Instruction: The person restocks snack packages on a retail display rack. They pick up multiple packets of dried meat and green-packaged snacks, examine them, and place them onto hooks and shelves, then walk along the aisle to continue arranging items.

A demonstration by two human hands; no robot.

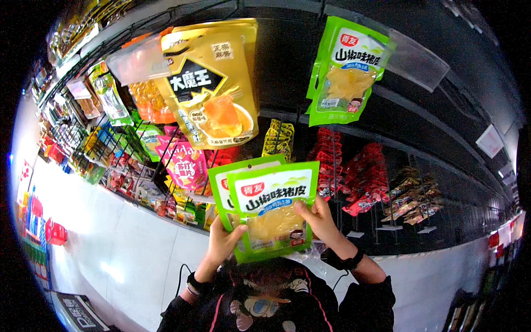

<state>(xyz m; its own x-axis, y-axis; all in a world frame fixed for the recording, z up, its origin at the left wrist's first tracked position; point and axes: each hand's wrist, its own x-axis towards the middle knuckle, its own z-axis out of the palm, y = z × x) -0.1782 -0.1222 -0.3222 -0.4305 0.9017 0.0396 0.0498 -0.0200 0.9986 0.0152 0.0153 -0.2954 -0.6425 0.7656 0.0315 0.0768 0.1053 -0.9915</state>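
Two or more green-edged snack pouches [276, 224] are held upright before my chest, overlapping, the front one showing a clear window with pale yellow food. My left hand [226, 240] grips them at the lower left edge, its thumb over the front. My right hand [319, 218] holds the right edge, thumb on the front pouch. Above and to the right, matching green pouches [348, 79] hang from a rack hook, partly behind a clear plastic tag holder [419, 58]. Large gold snack bags [215, 83] hang at the upper middle.
Pink snack bags [185, 166] and an orange bag [151, 99] hang at the left. Strips of red packets [325, 162], yellow-black packets [278, 139] and brown packets [410, 195] hang on lower hooks. Wire rack prongs stick out. A red basket [56, 231] is at the far left.
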